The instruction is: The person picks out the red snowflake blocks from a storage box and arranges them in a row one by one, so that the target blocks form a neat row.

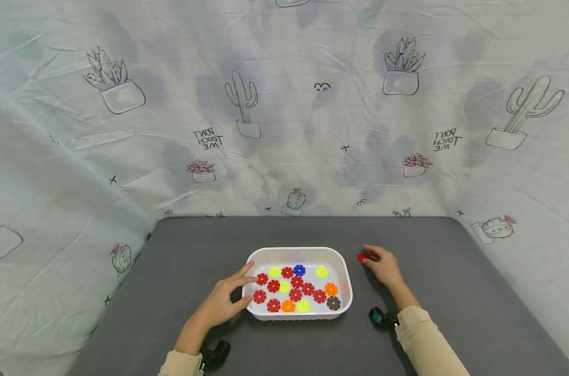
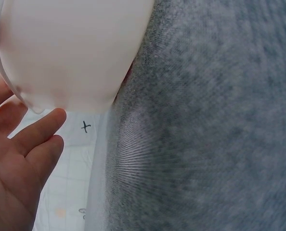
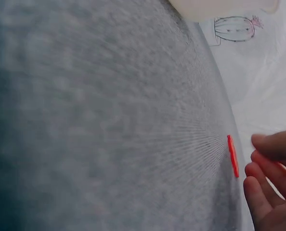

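We see a white tray [image 1: 298, 316] with red discs [image 1: 273, 286], lime-yellow discs [image 1: 284, 286], orange discs [image 1: 331, 289], a blue disc [image 1: 299, 270] and a dark brown disc [image 1: 333, 303]. The lone disc [image 1: 361, 257] outside is red. Our bench [image 1: 284, 350] is dark grey, the sleeves [image 1: 427, 334] beige, the pale cloth [image 1: 284, 120] patterned with outlined cacti, pinkish succulents and black lettering.

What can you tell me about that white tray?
The white tray is a shallow, open-topped rectangle with rounded corners and a rolled-looking rim. It looks like smooth plastic, slightly glossy inside. It sits upright on the grey table, its long sides running left to right. Inside lie notched discs in red, yellow, orange, blue and one dark colour, leaving parts of its floor bare. The left hand touches its left rim.
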{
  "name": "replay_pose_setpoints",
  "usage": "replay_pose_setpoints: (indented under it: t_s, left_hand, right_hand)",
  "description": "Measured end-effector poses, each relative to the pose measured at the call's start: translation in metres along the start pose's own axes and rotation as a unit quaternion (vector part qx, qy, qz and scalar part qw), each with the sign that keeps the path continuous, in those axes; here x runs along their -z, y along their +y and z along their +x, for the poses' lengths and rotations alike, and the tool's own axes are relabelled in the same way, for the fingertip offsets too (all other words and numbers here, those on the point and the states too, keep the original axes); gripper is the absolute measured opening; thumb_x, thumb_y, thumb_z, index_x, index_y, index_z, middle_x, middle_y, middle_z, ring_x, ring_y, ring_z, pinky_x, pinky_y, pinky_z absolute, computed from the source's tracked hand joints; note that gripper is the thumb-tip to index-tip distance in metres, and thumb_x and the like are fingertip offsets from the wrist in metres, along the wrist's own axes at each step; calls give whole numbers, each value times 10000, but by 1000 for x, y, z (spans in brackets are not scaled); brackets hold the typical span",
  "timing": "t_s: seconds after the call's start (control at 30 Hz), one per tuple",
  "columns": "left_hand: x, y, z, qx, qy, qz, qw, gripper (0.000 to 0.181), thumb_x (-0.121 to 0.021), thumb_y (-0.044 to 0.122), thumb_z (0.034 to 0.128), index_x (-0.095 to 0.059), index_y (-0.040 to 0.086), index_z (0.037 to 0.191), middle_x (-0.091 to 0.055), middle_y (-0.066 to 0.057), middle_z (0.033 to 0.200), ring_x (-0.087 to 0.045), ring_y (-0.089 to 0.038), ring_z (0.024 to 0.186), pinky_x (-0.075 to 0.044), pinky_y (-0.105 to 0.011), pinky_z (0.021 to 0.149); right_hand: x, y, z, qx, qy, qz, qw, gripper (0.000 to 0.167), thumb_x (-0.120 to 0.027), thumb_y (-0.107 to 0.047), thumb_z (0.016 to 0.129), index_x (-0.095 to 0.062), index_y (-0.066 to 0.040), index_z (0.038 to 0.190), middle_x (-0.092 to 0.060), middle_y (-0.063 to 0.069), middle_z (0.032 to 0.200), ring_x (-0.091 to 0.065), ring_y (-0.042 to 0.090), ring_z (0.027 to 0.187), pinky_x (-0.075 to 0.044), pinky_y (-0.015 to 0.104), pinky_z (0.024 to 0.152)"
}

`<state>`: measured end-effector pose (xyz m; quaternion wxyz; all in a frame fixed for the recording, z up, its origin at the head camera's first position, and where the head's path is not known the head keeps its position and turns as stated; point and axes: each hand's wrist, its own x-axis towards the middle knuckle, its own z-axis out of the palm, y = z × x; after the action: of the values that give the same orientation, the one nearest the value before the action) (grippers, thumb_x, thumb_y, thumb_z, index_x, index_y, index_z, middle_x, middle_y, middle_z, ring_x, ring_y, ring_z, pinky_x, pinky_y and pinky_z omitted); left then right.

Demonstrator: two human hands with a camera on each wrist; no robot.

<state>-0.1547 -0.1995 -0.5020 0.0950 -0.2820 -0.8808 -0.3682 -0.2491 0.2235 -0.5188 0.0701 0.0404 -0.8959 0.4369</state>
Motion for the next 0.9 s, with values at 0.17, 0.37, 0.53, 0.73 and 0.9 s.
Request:
replay_pose_setpoints:
  t_s: [0.17, 0.37, 0.53, 0.73, 0.9]
  left_hand:
    - [1, 1, 1, 30, -24, -35, 10000, 360, -657, 164, 840, -652, 63, 1186, -422, -115, 1473, -495, -315, 1275, -433, -537, 979]
    - [1, -1, 1, 120, -63, 26, 9999, 361, -656, 177, 840, -655, 82, 1188, -412, -81, 1485, -492, -288, 1283, -429, -543, 980]
    - [0, -1, 0, 173, -56, 17, 9998, 361, -656, 179, 839, -658, 85, 1187, -412, -82, 1485, -488, -287, 1287, -427, -553, 978]
    - [-1, 1, 0, 222, -63, -5, 9997, 364, -651, 186, 841, -657, 85, 1191, -412, -83, 1485, -479, -291, 1293, -421, -563, 981]
    - [-1, 2, 0, 220, -63, 1, 9997, 363, -651, 180, 839, -657, 82, 1189, -410, -86, 1486, -480, -286, 1293, -423, -556, 983]
  right_hand:
    - [2, -12, -5, 64, -126, 415, 9990, 428, -668, -56, 862, -557, 74, 1255, -593, 284, 1222, -588, 396, 1126, -528, 370, 867]
    - [-1, -26, -13, 619, -118, 797, 9948, 426, -686, -24, 839, -564, 86, 1232, -606, 281, 1202, -601, 399, 1092, -497, 435, 910]
    - [-4, -42, -22, 855, -227, 1036, 9907, 440, -696, -57, 841, -563, 69, 1241, -599, 268, 1222, -575, 400, 1129, -461, 487, 951]
    - [-4, -63, -33, 852, -339, 1132, 9893, 444, -687, -80, 853, -556, 26, 1264, -588, 218, 1269, -547, 373, 1183, -422, 509, 995]
    - [-8, -78, -38, 945, -541, 1372, 9845, 441, -673, -57, 856, -545, 19, 1271, -576, 214, 1287, -542, 373, 1189, -423, 505, 992]
